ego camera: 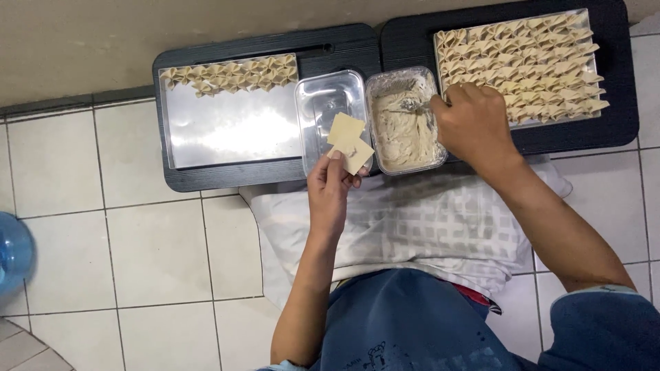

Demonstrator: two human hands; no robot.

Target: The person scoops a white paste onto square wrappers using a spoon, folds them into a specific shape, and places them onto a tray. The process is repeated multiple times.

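Left hand pinches square dough wrappers flat over the empty steel tin, face up for loading. Right hand is closed on a spoon sunk in the pale filling tub just right. Folded dumplings fill the far-right tray; one row lines the left tray. Checked cloth covers the lap.

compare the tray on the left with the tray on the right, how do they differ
The left tray holds only a short band of folded dumplings along its far edge, with most of its shiny metal bare. The right tray is nearly covered by many rows of dumplings. The right hand reaches across the right tray's near corner; no hand is over the left tray. Both are rectangular metal trays on black boards.
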